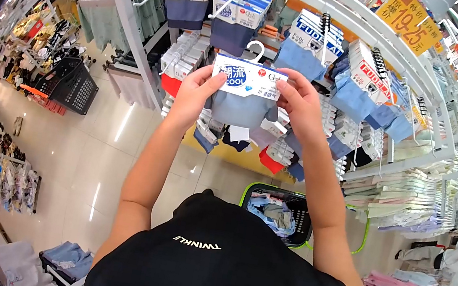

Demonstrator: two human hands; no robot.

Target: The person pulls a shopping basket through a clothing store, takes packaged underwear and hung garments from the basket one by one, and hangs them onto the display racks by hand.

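Note:
Between my two hands is a grey pack of underwear [241, 109] on a white and blue header card, with a white hanger hook at its top. My left hand [194, 88] grips the card's left edge, thumb on the front. On the right edge, my right hand [302, 102] pinches the card the same way. A small white tag hangs below the pack. Just beyond it, similar blue packs [236, 30] and orange-and-white carded packs [189, 2] hang from metal hooks on the rack.
A white rack frame [131, 20] stands ahead. On the floor sits a black basket [302, 214] with green trim, holding folded clothes. Another black basket [79, 86] is at the left. Clothes on hangers [407, 192] line the right. A yellow price sign [409, 20] hangs above. Other people appear at both sides.

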